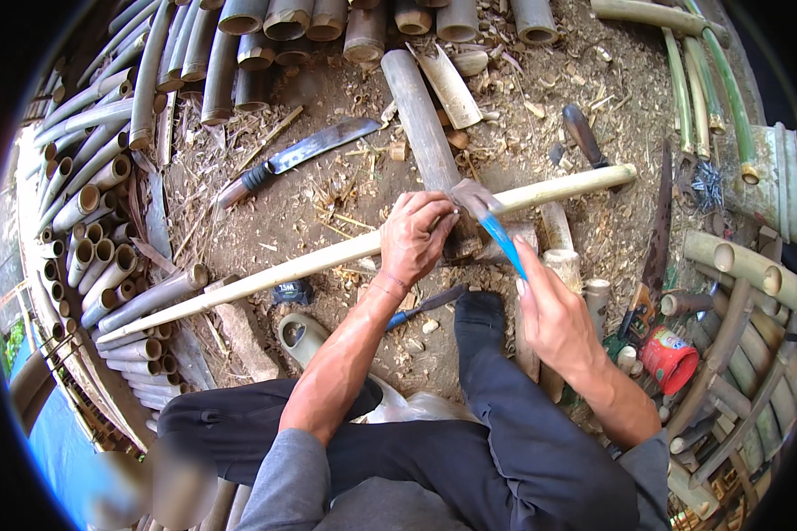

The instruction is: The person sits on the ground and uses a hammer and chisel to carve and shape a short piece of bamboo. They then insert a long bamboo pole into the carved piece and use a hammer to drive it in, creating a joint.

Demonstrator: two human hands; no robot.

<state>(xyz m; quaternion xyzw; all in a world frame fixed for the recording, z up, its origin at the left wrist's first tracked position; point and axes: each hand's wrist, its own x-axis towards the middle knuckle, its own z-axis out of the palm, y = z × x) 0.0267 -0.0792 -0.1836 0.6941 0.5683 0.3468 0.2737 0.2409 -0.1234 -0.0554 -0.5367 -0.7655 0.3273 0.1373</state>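
Observation:
My right hand (553, 314) grips the blue handle of a hammer (505, 239). The hammer's metal head is down at a long pale pole (283, 268), close to my left fingertips. Bent over that pole, my left hand (416, 237) has its thumb and fingers pinched together; whatever they hold is too small or hidden to name. The pole slants across a thick grey bamboo length (423, 124) that points away from me. Under the crossing lies a wooden block (502, 243), partly covered by the hammer and pole.
A machete (323, 146) lies at left, a dark-handled tool (583, 134) and a handsaw (653, 257) at right. Near my foot are a blue-handled tool (425, 308) and tape measure (292, 292). Nails (708, 184), a red can (669, 360) and stacked bamboo (97, 257) surround the chip-strewn ground.

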